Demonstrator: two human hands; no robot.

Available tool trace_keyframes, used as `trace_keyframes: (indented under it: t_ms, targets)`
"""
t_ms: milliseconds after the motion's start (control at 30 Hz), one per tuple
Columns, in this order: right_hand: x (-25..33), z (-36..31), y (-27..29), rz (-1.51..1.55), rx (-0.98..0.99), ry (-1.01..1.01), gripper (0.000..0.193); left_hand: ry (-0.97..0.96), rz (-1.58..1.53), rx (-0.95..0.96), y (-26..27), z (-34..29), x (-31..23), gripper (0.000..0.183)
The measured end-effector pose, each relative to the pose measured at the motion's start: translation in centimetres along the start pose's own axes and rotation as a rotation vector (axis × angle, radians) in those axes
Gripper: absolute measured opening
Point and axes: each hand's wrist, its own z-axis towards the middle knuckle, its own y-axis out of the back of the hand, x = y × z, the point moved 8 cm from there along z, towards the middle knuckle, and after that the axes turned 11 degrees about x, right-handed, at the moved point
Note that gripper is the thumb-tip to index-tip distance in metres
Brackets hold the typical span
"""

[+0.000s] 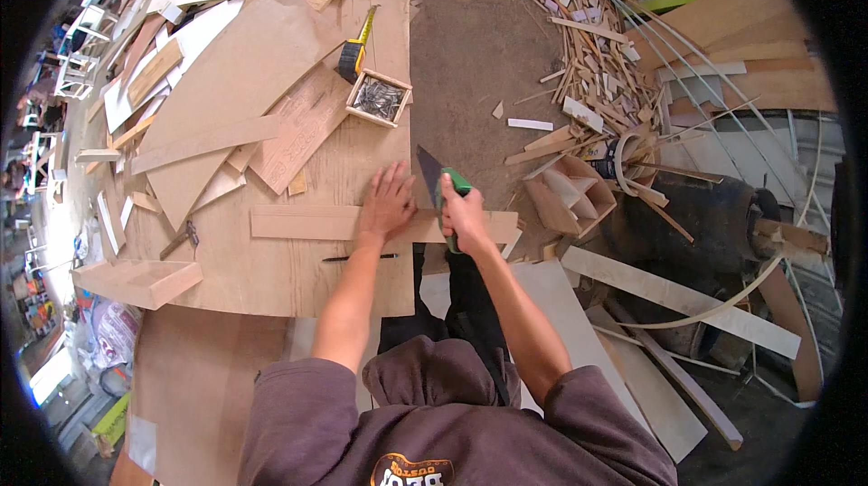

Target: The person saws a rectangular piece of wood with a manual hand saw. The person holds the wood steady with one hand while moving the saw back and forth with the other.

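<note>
A long, thin wooden board (307, 222) lies across the plywood table, its right end sticking out past the table's edge. My left hand (390, 200) rests flat on it near that edge, fingers stretched out. In my right hand (463, 217) is the green handle of a handsaw (429, 163), its dark blade pointing away from me. The blade is beside the table edge and crosses the board; whether its teeth have cut in cannot be seen. A dark pencil (360, 257) lies on the table just nearer to me than the board.
A small wooden box of nails (379, 98) and a yellow-black tape measure (353, 57) sit farther back. Wood sheets (244, 79) pile up at left, near a hammer (192, 235) and a shallow wooden box (145, 280). Offcuts (606, 61) litter the floor at right.
</note>
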Motion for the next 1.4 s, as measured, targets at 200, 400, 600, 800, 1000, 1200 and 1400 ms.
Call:
trace_keyframes:
  t_ms: [200, 400, 600, 800, 1000, 1200, 1400]
  targets:
    - [0.8, 0.5, -3.3, -0.108, 0.009, 0.077, 0.042, 0.094, -0.005, 0.011, 1.4, -0.8, 2.0, 0.057]
    - [-0.7, -1.2, -3.9, -0.134, 0.032, 0.152, 0.037, 0.145, -0.018, 0.029, 1.5, -1.2, 2.8, 0.056]
    - [-3.2, -3.4, -2.4, -0.123, -0.002, 0.198, 0.038, 0.153, -0.012, 0.001, 1.3, -1.0, 2.8, 0.055]
    - [-3.0, -4.7, -1.7, -0.053, -0.048, 0.27, 0.036, 0.145, -0.063, 0.041, 1.9, -0.6, 2.3, 0.055]
    - [2.2, -10.1, -1.1, 0.032, -0.023, 0.296, 0.036, 0.162, -0.044, 0.041, 1.0, -1.1, 2.9, 0.05]
    - [-0.1, -9.6, -1.0, -0.056, -0.024, 0.147, 0.043, 0.147, -0.05, 0.017, 1.6, -0.7, 2.4, 0.047]
    - [-0.9, -12.1, -1.7, -0.064, -0.006, 0.056, 0.041, 0.148, -0.087, -0.022, 1.6, -1.1, 2.5, 0.045]
